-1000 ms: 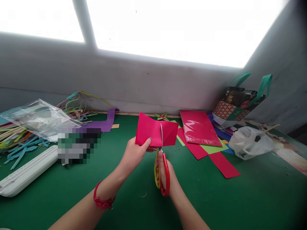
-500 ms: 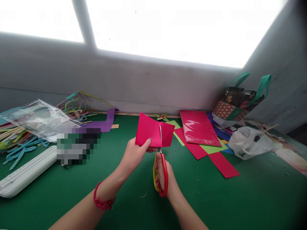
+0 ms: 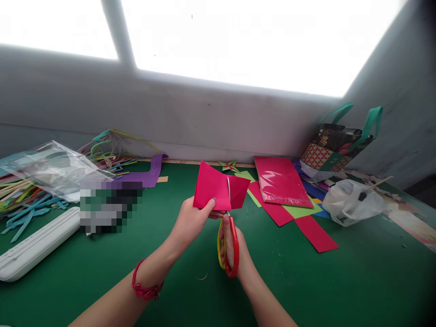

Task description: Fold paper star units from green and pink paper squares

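Since a second ago the scissors (image 3: 229, 236) have closed further into the pink paper (image 3: 218, 191), and its right flap now hangs narrower. Left hand (image 3: 191, 222) fingers pinch the paper's lower edge, holding it above the green tabletop (image 3: 340, 281). Right hand (image 3: 235, 252) fingers grip the red-and-yellow handles, drawn narrow, so the cut looks well advanced.

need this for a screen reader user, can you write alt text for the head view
Above a green table, the left hand holds up a pink paper sheet while the right hand cuts up into it with red-and-yellow scissors. Loose coloured paper, a white plastic bag and a patterned tote bag lie to the right.
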Demonstrator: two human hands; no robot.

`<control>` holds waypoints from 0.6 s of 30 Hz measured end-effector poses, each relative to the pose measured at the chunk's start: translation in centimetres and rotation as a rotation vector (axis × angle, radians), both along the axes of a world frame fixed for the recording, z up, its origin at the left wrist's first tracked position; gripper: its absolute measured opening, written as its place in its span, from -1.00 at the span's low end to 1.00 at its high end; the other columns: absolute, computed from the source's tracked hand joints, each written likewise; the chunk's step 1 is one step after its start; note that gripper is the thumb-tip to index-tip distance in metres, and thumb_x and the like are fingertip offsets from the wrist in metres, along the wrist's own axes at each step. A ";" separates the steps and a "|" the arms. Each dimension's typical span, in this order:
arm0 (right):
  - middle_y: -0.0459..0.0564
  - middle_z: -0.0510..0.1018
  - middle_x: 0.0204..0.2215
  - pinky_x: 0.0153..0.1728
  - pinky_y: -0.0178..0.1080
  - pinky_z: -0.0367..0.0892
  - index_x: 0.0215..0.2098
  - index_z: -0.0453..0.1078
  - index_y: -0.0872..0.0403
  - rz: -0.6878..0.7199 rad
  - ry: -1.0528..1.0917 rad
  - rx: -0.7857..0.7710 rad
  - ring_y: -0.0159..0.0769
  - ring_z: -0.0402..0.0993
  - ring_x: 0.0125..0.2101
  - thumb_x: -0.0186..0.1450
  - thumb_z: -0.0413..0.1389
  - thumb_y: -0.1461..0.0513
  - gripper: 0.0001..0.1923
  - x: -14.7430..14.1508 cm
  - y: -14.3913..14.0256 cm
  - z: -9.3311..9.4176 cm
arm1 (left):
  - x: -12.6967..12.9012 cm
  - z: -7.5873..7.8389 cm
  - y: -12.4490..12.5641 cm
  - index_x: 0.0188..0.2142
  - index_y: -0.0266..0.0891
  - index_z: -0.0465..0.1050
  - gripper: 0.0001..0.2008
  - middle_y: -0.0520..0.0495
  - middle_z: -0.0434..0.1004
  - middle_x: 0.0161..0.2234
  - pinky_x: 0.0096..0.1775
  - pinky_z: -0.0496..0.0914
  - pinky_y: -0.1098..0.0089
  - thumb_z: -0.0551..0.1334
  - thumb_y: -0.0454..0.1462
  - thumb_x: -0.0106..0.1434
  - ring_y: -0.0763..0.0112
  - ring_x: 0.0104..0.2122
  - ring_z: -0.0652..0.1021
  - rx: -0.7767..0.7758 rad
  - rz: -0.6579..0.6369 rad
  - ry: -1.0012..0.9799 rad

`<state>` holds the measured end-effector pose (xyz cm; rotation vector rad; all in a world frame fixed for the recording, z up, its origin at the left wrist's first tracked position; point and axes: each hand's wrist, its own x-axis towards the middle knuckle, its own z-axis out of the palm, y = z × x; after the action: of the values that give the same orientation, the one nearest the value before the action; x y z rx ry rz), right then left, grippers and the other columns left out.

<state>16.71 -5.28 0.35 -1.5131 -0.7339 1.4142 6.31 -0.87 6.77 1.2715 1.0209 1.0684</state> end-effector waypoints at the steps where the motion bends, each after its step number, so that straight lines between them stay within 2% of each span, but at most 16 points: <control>1: -0.25 0.10 -0.83 -0.88 -0.43 0.05 -0.57 0.11 0.05 -0.001 0.007 0.004 -0.51 0.05 -0.86 0.02 -0.07 -0.21 -0.49 0.0 0.0 0.0 | 0.0 0.0 0.0 -0.28 -0.41 0.42 -0.73 -0.12 0.56 -0.49 -0.37 0.47 0.30 0.15 -0.22 0.10 0.23 -0.45 0.56 0.000 -0.002 -0.002; 4: -0.26 0.10 -0.83 -0.88 -0.44 0.04 -0.57 0.10 0.05 0.003 0.009 0.016 -0.51 0.04 -0.86 0.02 -0.06 -0.21 -0.50 0.1 -0.1 -0.2 | 0.0 0.0 0.0 -0.30 -0.40 0.43 -0.74 -0.11 0.56 -0.49 -0.36 0.47 0.30 0.15 -0.22 0.10 0.22 -0.45 0.56 0.000 -0.004 -0.005; 10: -0.24 0.12 -0.83 -0.87 -0.42 0.07 -0.57 0.13 0.05 -0.003 0.018 0.138 -0.50 0.06 -0.85 0.05 -0.12 -0.22 -0.48 0.2 0.1 -0.9 | 0.3 0.4 -0.4 -0.33 -0.36 0.43 -0.77 -0.09 0.56 -0.51 -0.36 0.46 0.30 0.15 -0.23 0.09 0.22 -0.47 0.56 -0.050 -0.026 0.037; 18: -0.25 0.09 -0.85 -0.87 -0.43 0.05 -0.61 0.12 0.06 -0.041 0.017 0.054 -0.50 0.04 -0.85 0.02 -0.10 -0.23 -0.47 0.2 0.1 0.0 | 0.5 0.6 -0.6 -0.37 -0.35 0.43 -0.80 -0.08 0.55 -0.51 -0.36 0.46 0.31 0.14 -0.24 0.08 0.24 -0.49 0.56 -0.055 -0.019 0.057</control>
<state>16.91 -5.17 0.39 -1.4646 -0.7216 1.3643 6.77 -1.49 7.41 1.2702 1.0723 0.9882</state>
